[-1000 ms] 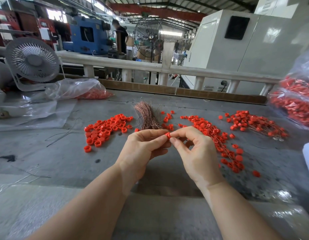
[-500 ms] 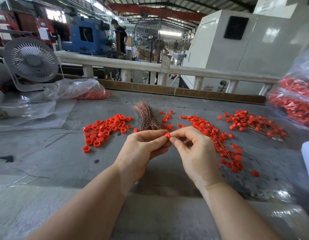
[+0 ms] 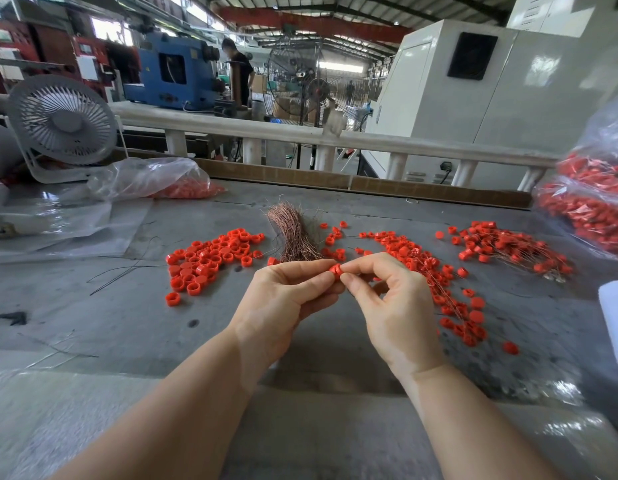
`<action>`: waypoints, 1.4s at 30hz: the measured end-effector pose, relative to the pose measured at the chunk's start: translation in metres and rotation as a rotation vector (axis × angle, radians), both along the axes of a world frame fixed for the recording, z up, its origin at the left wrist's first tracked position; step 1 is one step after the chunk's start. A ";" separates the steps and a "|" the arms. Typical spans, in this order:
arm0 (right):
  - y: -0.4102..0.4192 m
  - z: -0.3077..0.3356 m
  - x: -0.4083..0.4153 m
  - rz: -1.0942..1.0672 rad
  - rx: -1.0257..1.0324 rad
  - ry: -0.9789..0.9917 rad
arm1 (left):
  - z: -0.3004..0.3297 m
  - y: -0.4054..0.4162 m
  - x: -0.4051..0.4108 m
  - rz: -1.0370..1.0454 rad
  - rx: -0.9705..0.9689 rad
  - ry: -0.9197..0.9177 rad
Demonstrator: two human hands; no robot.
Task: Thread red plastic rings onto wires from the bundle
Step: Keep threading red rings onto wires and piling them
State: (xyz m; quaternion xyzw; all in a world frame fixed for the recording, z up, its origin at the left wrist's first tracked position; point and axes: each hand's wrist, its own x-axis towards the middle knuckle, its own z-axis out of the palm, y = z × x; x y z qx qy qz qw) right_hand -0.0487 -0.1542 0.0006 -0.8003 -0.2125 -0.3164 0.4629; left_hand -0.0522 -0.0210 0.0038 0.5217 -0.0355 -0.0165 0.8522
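My left hand (image 3: 283, 299) and right hand (image 3: 390, 299) pinch one red ring (image 3: 335, 271) between fingertips above the tabletop (image 3: 92, 327). Threaded rings (image 3: 508, 247) lie right; loose rings (image 3: 207, 261) and the wire bundle (image 3: 293, 233) say plenty remains.

Bare worktop (image 3: 92, 323) lies open at 8 o'clock of the hands (image 3: 338, 299). Loose red rings (image 3: 210, 261) crowd 10 o'clock, the wire bundle (image 3: 293, 233) blocks 12, threaded rings (image 3: 449, 289) spread across 2 to 4, and a bag (image 3: 591, 209) walls the far right.
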 end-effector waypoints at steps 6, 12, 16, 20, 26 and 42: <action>-0.001 0.000 -0.001 0.006 0.020 -0.010 | 0.000 0.000 0.000 -0.002 -0.005 -0.017; 0.000 -0.001 -0.001 0.008 0.019 -0.010 | -0.001 0.000 0.000 0.031 0.026 -0.049; 0.000 -0.001 0.000 0.007 -0.002 -0.040 | 0.000 0.000 -0.001 0.058 0.053 -0.074; 0.000 -0.002 0.001 0.028 -0.009 -0.054 | 0.000 0.000 0.000 0.073 0.055 -0.078; 0.001 -0.002 0.002 0.025 -0.037 -0.109 | -0.001 0.001 -0.001 0.069 0.055 -0.082; 0.006 -0.002 -0.003 -0.046 -0.197 -0.177 | -0.003 0.003 0.000 0.082 0.096 -0.055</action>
